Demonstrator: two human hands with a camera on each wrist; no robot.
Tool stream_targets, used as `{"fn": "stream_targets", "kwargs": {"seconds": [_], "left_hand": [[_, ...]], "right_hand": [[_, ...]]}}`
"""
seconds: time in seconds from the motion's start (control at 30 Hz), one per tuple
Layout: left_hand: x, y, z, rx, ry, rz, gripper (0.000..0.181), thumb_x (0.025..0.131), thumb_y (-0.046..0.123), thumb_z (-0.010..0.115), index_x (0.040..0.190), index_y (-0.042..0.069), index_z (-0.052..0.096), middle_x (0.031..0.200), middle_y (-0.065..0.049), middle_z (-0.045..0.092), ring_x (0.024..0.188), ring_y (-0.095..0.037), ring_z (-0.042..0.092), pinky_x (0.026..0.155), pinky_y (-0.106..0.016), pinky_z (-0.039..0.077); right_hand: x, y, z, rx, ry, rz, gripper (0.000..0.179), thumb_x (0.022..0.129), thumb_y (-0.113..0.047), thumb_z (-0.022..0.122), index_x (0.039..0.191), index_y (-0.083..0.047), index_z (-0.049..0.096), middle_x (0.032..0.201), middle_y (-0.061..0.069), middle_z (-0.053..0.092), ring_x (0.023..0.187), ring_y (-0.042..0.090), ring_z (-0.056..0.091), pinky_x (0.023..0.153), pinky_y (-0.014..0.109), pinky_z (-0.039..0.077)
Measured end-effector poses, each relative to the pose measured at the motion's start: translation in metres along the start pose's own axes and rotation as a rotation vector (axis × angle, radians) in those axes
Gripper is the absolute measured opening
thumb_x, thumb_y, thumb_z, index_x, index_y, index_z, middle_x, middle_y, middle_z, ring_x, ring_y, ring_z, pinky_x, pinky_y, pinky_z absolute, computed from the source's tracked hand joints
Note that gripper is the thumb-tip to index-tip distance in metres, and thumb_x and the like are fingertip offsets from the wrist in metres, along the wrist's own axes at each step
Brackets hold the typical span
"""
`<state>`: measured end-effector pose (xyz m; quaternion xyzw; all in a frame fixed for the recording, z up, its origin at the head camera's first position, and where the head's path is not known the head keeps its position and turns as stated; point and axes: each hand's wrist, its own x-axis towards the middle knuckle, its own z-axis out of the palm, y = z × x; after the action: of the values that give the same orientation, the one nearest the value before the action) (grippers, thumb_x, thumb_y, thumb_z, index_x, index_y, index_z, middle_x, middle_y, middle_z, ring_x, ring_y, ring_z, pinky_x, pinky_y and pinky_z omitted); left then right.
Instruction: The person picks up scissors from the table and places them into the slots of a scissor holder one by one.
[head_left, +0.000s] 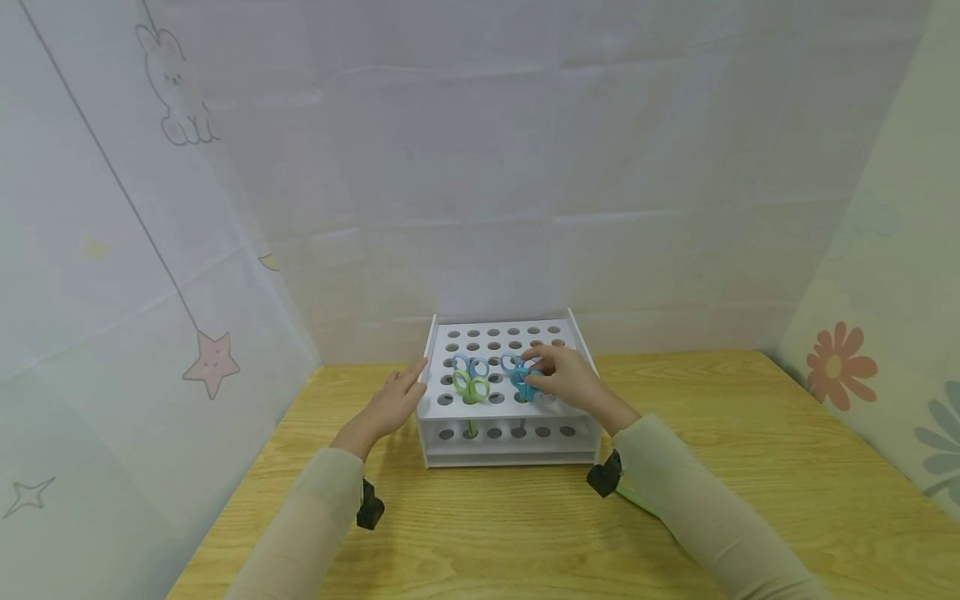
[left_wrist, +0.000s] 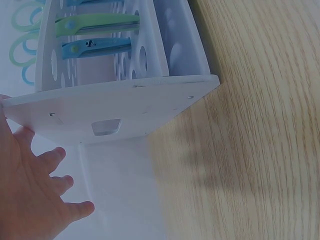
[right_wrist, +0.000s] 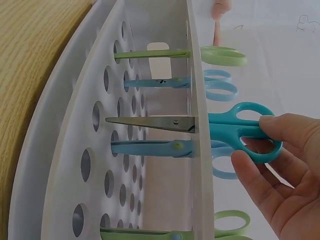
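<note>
My right hand (head_left: 567, 377) pinches the handles of teal scissors (right_wrist: 227, 125) between thumb and fingers. Their metal blades pass down through the rack's top board, with the tip close to a hole in the lower board. Beside them stand light blue scissors (right_wrist: 182, 147) and more light blue scissors (right_wrist: 170, 82), handles up. Green scissors (head_left: 470, 386) stand in the front row at left; further green scissors (right_wrist: 232, 220) show low in the right wrist view. My left hand (head_left: 392, 403) rests on the left side panel of the white rack (left_wrist: 120, 112), fingers extended.
The rack has several rows of round holes on two levels and stands on a wood-grain table (head_left: 480, 525). A green object (head_left: 637, 500) lies right of it, partly under my right sleeve. A pale cloth wall (head_left: 480, 208) rises behind.
</note>
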<state>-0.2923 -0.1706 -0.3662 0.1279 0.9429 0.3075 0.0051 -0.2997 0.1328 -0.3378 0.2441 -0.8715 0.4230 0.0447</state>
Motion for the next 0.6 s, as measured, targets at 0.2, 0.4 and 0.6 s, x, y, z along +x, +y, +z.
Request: {"fn": "stream_targets", "kwargs": {"seconds": [0.2, 0.4, 0.6], "left_hand": [[0.0009, 0.0002, 0.0005, 0.001, 0.003, -0.004, 0.053, 0.098, 0.033, 0.025, 0.149, 0.021, 0.018, 0.151, -0.005, 0.019, 0.136, -0.038, 0.002, 0.102, -0.062, 0.005], [0.0015, -0.0005, 0.0011, 0.002, 0.006, 0.0, 0.052, 0.098, 0.032, 0.025, 0.149, 0.021, 0.018, 0.151, -0.006, 0.019, 0.136, -0.038, 0.002, 0.101, -0.063, 0.005], [0.0013, -0.0007, 0.0015, 0.005, 0.007, 0.001, 0.052, 0.098, 0.032, 0.025, 0.149, 0.021, 0.018, 0.151, -0.005, 0.019, 0.136, -0.038, 0.003, 0.102, -0.062, 0.006]], "right_hand": [[0.0012, 0.0021, 0.0028, -0.02, 0.017, 0.014, 0.032, 0.083, -0.009, 0.068, 0.114, -0.002, 0.062, 0.091, 0.009, 0.068, 0.07, 0.017, 0.064, 0.056, 0.029, 0.051], [-0.0004, 0.0047, 0.0065, -0.045, -0.005, 0.05, 0.034, 0.082, -0.011, 0.068, 0.115, -0.006, 0.062, 0.096, 0.007, 0.068, 0.085, 0.018, 0.064, 0.063, 0.028, 0.051], [-0.0017, 0.005, 0.0078, 0.004, -0.011, 0.053, 0.034, 0.083, -0.01, 0.067, 0.116, -0.004, 0.061, 0.098, 0.01, 0.067, 0.088, 0.021, 0.063, 0.062, 0.028, 0.051]]}}
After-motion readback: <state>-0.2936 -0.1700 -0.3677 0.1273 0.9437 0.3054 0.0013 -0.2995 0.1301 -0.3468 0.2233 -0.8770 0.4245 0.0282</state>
